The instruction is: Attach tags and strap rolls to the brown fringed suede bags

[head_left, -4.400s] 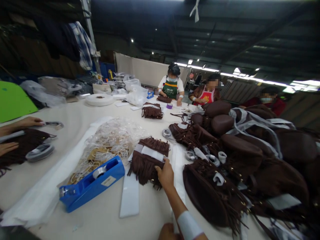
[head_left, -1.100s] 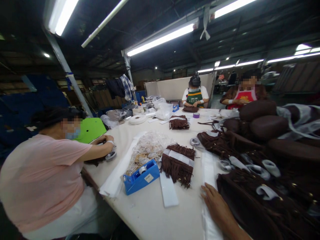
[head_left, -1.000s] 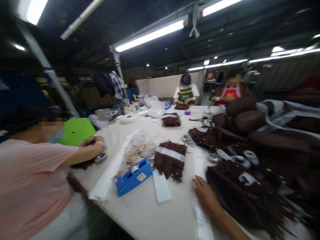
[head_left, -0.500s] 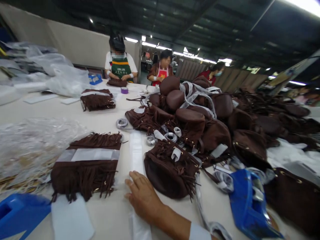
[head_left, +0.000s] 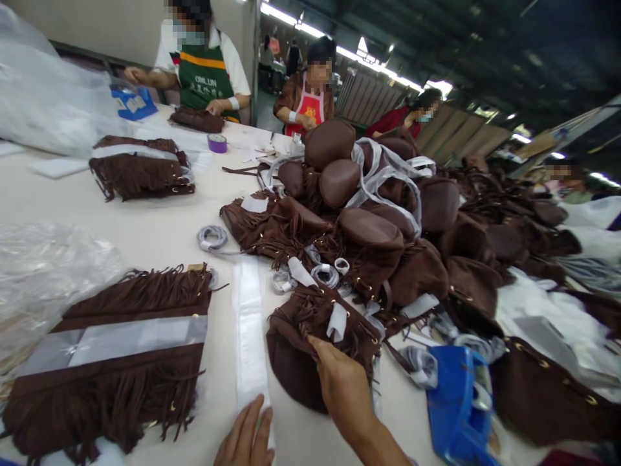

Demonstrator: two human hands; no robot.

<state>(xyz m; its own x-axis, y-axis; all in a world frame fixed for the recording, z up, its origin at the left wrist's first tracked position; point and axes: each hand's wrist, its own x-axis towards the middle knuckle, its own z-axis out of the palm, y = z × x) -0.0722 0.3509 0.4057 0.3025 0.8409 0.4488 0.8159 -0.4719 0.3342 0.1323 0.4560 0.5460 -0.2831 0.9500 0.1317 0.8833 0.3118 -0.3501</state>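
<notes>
Reaching onto the nearest brown fringed bag (head_left: 315, 349), the right hand (head_left: 344, 388) lies on it with fingers extended together; a firm hold on the body, clear of the fringe, seems wisest. The left hand (head_left: 247, 437) rests flat, fingers together, on the white strip (head_left: 250, 330) at the near edge. The pale table (head_left: 160, 226) carries a bag pile at right, a taped fringe bundle (head_left: 111, 349) at near left, a blue tape dispenser (head_left: 458, 408), and other people work at the far side of a dim hall.

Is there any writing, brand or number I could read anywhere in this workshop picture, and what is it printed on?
"OMILUN", or close to it; the letters are small and soft: white print on the green apron of the person at the far end of the table.
A second, smaller line under it: too blurred to read.
Blue tape dispenser at the near right: no readable label.
Red apron of the next person: no text to make out.
</notes>
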